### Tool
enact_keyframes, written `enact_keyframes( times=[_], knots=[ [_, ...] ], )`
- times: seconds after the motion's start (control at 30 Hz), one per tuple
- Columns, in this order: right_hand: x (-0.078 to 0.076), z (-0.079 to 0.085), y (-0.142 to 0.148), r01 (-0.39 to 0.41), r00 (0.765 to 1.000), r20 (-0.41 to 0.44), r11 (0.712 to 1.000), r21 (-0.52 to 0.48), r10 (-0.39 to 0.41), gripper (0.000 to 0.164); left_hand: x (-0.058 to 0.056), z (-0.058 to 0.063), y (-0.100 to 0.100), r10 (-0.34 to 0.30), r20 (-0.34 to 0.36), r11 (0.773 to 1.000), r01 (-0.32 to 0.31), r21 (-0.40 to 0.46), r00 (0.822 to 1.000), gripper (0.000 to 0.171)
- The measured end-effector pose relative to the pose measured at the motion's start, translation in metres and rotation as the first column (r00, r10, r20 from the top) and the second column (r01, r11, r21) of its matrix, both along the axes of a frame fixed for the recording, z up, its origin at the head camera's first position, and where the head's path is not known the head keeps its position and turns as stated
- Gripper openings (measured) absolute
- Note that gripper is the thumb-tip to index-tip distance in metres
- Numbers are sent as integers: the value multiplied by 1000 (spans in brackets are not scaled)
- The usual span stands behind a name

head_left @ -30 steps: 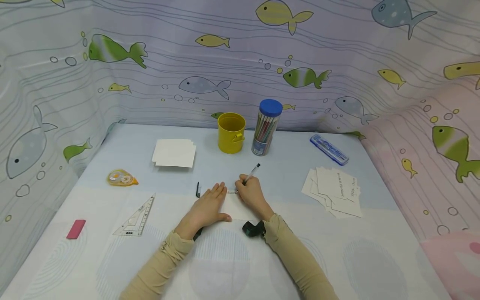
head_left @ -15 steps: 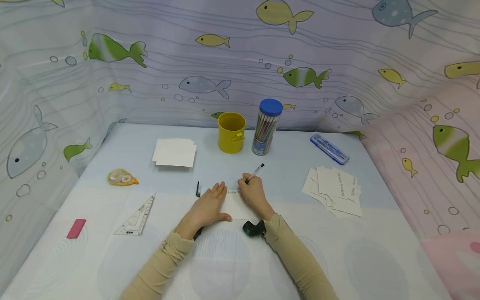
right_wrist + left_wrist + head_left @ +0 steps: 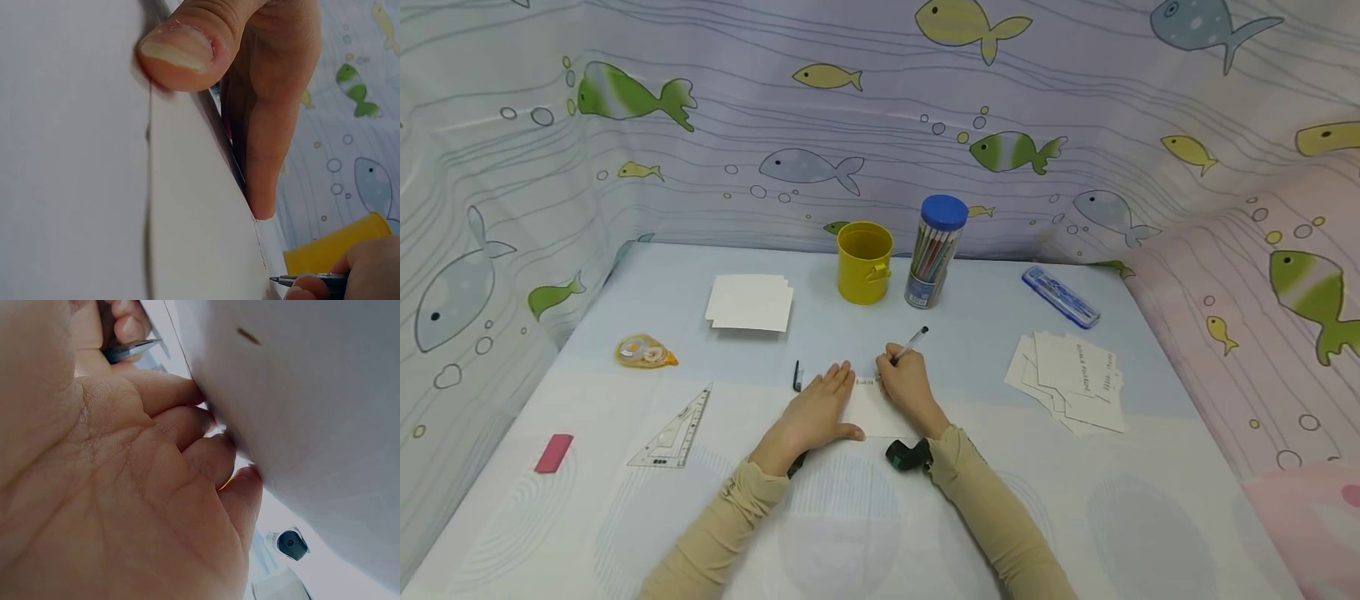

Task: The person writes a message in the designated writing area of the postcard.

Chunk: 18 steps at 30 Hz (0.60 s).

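Writing on the card too small to read; right hand hides pen tip

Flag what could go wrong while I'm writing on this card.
The left hand pins the card only along its left side, so it may pivot under the pen. The right hand rests on the card near the fresh writing and might smear it. The pen cap lies loose beside the left fingers and could get knocked.

yellow cup, pink eraser, fish-patterned curtain
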State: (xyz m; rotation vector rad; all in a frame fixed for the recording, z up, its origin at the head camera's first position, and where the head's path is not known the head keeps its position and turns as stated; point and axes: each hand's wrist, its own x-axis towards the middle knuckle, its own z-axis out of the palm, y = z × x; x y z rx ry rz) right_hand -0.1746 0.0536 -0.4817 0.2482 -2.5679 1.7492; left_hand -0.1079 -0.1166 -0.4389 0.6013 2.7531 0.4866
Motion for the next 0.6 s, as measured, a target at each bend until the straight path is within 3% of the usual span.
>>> enact_keyframes(
  times=[0.27,0.6],
  knots=[
    [2,2,1,-7,1000,-2,1000,-29,7,34,1,1,1,-2,-9,1000,2,3,1000,96],
    [2,3,1,-20,1000,1,1000,12,20,34,2,3,2,4,-13,1000,-3,5,1000,96]
  ],
)
